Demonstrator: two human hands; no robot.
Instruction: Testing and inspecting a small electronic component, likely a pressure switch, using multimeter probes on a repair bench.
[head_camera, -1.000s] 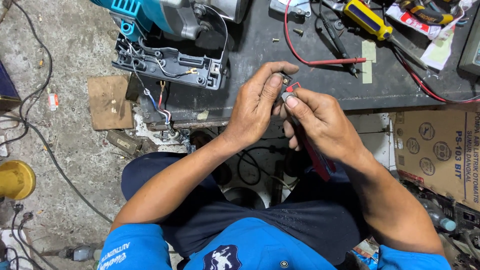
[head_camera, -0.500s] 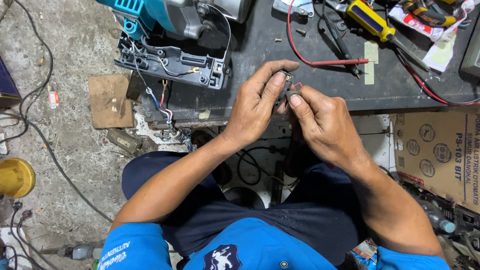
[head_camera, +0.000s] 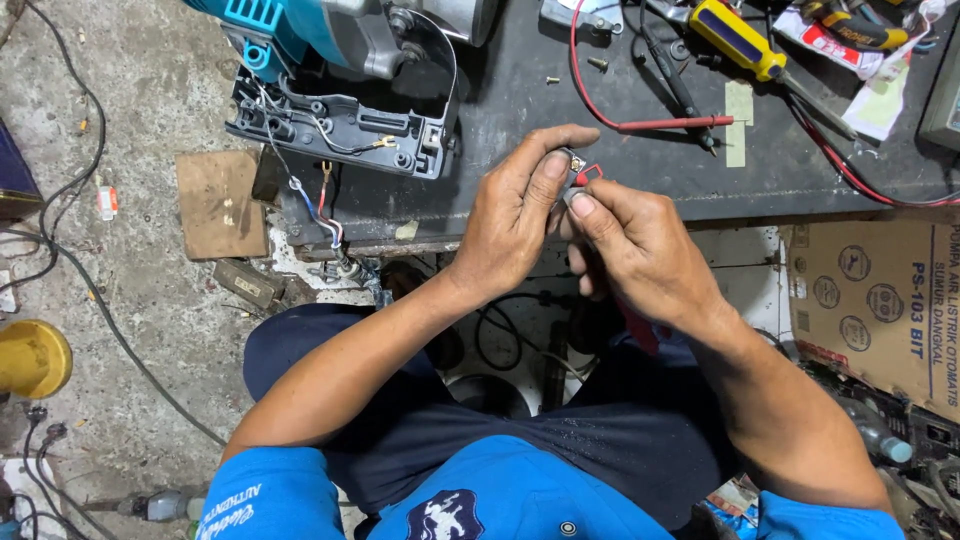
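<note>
A repair workshop: dismantled power tool, screwdriver, grimy workbench.

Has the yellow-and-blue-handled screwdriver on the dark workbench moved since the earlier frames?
No. The yellow-and-blue-handled screwdriver lies in the same spot beside the red probe lead on the dark workbench.

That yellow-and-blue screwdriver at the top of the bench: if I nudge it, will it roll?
Probably a little. The screwdriver has a rounded handle and lies flat on the dark bench. Its stiff shaft looks hemmed by the red wire and papers, so likely not far.
</note>
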